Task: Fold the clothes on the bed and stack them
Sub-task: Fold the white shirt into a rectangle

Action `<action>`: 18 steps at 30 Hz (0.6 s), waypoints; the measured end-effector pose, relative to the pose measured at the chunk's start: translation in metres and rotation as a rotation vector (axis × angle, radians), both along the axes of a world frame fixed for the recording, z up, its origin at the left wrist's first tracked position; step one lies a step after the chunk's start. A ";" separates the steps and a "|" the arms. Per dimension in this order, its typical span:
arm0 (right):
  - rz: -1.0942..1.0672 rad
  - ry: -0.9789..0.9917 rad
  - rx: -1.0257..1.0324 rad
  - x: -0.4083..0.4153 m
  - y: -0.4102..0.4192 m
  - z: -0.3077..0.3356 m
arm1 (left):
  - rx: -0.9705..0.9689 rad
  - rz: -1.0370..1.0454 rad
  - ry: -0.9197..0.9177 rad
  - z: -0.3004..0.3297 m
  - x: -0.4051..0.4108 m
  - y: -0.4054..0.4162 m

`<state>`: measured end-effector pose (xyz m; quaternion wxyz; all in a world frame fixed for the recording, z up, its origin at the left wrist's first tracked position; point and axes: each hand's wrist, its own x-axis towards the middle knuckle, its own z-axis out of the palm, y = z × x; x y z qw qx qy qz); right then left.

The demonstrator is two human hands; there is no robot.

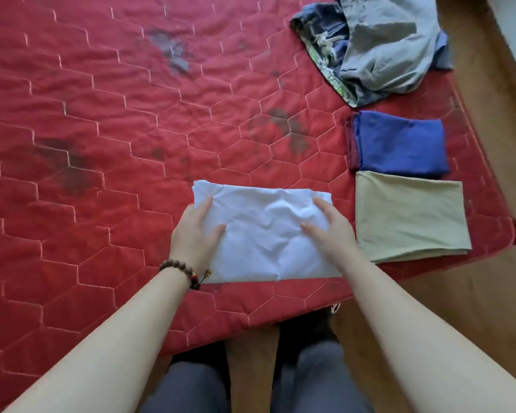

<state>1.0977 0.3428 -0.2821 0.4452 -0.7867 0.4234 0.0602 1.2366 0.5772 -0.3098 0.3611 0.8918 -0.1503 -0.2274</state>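
A folded white garment (262,231) lies flat on the red quilted bed (102,144), near its front edge. My left hand (195,231) rests on the garment's left side with straight fingers, and my right hand (329,228) rests flat on its right side. To the right lies a folded beige garment (408,216). Behind that sits a folded blue garment (399,144) on top of a dark red one (351,144). At the back right is a loose heap of grey and patterned clothes (379,43).
The bed's right edge runs beside a wooden floor (489,84). My knees in grey trousers (316,380) stand against the bed's front edge. A bead bracelet (182,268) is on my left wrist. The bed's left half holds no clothes.
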 end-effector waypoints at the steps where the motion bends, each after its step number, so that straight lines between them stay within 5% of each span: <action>1: -0.027 -0.013 0.001 -0.011 -0.018 0.005 | -0.006 -0.027 -0.007 0.004 -0.005 -0.021; 18: -0.032 -0.059 -0.128 -0.072 -0.441 -0.054 | -0.069 -0.178 -0.071 -0.045 -0.043 -0.457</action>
